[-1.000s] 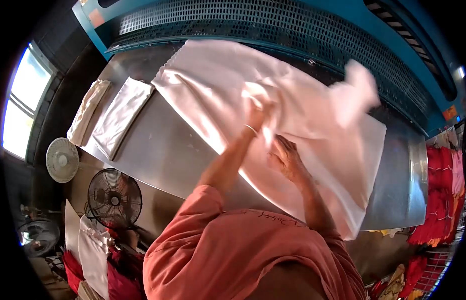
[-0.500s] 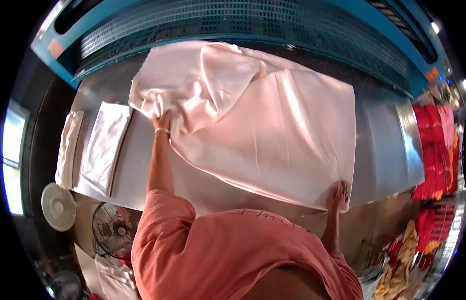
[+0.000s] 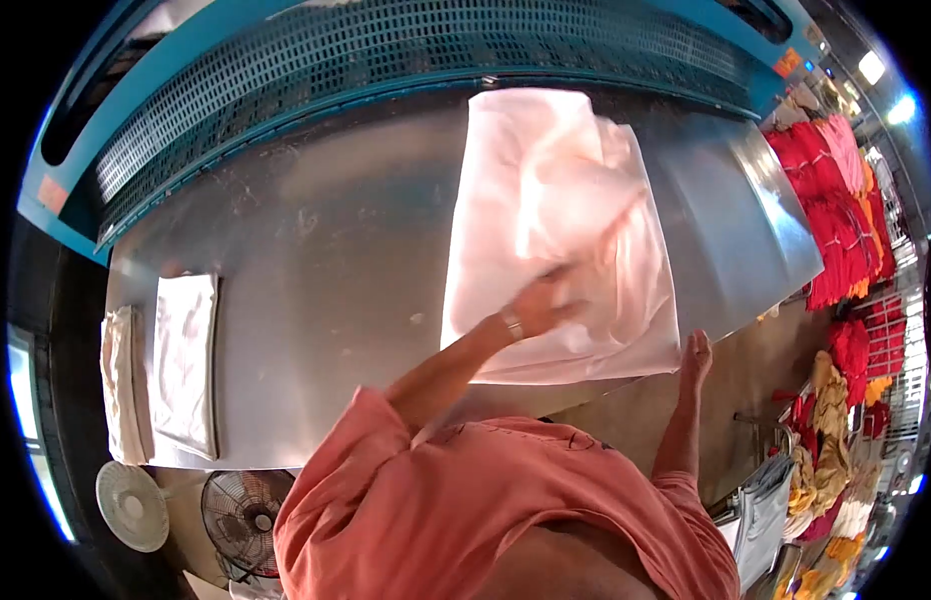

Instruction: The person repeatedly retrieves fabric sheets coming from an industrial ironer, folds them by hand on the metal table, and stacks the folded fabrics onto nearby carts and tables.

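A pale pink satin cloth [image 3: 486, 220] lies folded over on the metal table, its upper layer bunched and blurred on the right half. My left hand [image 3: 551, 298] is over the cloth's near half, smeared by motion, with fingers that look spread apart; a band shows at its wrist. My right hand [image 3: 696, 358] is just beside the cloth's near right corner, at the table's edge. Its fingers are pressed together, and whether they pinch any fabric is hidden.
The metal table [image 3: 326, 250] runs up to a blue machine [image 3: 416, 60] with a perforated front. Two folded cloths, one white [image 3: 186, 360] and one cream [image 3: 123, 385], lie at left. Fans [image 3: 248, 515] stand below. Red textile bundles [image 3: 836, 215] are piled at right.
My left hand has swept rightward, folding the left part of the cloth over the right part. The view has turned, and more bare table shows at left. My right hand stays near the corner.
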### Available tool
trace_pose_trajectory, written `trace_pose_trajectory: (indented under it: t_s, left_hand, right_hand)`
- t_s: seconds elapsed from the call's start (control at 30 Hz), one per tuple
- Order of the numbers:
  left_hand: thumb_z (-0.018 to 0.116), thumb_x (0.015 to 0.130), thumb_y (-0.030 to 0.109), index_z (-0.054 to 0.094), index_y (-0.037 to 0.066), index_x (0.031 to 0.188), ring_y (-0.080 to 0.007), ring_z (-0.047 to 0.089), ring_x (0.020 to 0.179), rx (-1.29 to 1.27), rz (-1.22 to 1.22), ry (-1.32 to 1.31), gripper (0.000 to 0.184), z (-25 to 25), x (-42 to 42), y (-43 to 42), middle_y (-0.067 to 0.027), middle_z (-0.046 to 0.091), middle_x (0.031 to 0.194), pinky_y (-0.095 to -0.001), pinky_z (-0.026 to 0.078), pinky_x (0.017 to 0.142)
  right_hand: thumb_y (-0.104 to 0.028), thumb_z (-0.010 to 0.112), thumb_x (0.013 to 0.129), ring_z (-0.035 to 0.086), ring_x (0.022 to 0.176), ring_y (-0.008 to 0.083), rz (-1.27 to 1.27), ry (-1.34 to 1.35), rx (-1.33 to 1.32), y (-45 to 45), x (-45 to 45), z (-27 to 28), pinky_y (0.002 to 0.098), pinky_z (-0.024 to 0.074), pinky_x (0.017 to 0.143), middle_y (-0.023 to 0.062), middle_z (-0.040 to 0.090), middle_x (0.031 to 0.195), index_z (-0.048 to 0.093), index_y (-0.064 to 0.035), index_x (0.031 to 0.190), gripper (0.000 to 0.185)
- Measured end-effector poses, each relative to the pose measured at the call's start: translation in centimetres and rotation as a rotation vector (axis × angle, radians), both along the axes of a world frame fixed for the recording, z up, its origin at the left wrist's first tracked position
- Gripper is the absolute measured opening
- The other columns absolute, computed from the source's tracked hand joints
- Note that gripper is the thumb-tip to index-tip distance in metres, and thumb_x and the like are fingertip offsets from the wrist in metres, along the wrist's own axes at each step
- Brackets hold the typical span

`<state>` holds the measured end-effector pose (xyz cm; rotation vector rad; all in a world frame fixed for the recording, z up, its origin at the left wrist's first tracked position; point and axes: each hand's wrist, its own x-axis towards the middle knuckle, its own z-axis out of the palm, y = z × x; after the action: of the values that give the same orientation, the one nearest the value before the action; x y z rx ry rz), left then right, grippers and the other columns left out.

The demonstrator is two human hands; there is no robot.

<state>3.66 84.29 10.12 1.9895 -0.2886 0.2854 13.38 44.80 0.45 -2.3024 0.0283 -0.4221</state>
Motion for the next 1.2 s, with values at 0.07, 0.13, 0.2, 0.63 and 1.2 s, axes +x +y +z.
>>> trace_pose_trajectory:
  t_s: [0.07, 0.13, 0.2, 0.63, 1.2]
  left_hand:
    - [0.063, 0.079, 0.023, 0.041, 0.006, 0.129, -0.0311, 0.041, 0.118, 0.113, 0.421, -0.154, 0.057, -2.6, -3.4, 3.2, -0.0146, 0.045, 0.127, -0.0401, 0.034, 0.099]
    - [0.063, 0.078, 0.018, 0.039, 0.009, 0.131, -0.0284, 0.040, 0.118, 0.490, 0.727, 0.150, 0.058, -1.9, -7.7, 5.8, -0.0156, 0.045, 0.127, -0.0407, 0.036, 0.095]
    - [0.062, 0.079, 0.017, 0.037, 0.009, 0.132, -0.0293, 0.050, 0.099, 0.373, 0.700, 0.176, 0.060, -6.0, -10.4, 5.8, -0.0149, 0.051, 0.122, -0.0372, 0.038, 0.090]
    - [0.047, 0.088, 0.022, 0.049, -0.004, 0.115, -0.0261, 0.060, 0.091, -0.978, 0.337, -0.126, 0.038, 10.7, -8.1, 2.9, -0.0165, 0.060, 0.102, -0.0324, 0.050, 0.074]
    - [0.070, 0.076, 0.021, 0.053, 0.005, 0.116, -0.0113, 0.056, 0.072, -0.905, 0.940, 0.385, 0.047, -9.7, -12.3, -0.6, -0.0027, 0.062, 0.090, -0.0312, 0.050, 0.059]
  right_hand:
    - [-0.026, 0.054, 0.088, 0.058, 0.072, 0.0111, 0.071, 0.212, 0.506, -5.0, 0.7, -2.6, 0.0240, 0.0461, 0.057, 0.0043, 0.062, 0.085, 0.061, -0.0065, 0.100, 0.023]
    - [-0.032, 0.055, 0.087, 0.055, 0.062, 0.0090, 0.064, 0.455, 0.411, -2.1, -1.3, 0.5, 0.0228, 0.0442, 0.054, 0.0030, 0.061, 0.074, 0.062, -0.0074, 0.094, 0.027]
    - [-0.036, 0.055, 0.087, 0.055, 0.059, 0.0093, 0.041, 0.671, 0.253, 1.3, -1.9, 3.1, 0.0228, 0.0438, 0.052, 0.0026, 0.060, 0.069, 0.062, -0.0068, 0.093, 0.031]
    - [-0.038, 0.046, 0.090, 0.060, 0.091, 0.0257, 0.416, 0.163, 1.198, -0.4, 11.8, 16.7, 0.0361, 0.0469, 0.081, 0.0144, 0.061, 0.103, 0.054, 0.0022, 0.110, 0.046]
    - [-0.044, 0.058, 0.081, 0.046, 0.112, 0.0247, 0.876, 1.134, 0.537, 14.3, 9.1, 7.2, 0.0343, 0.0375, 0.093, 0.0118, 0.046, 0.126, 0.042, -0.0017, 0.128, 0.065]
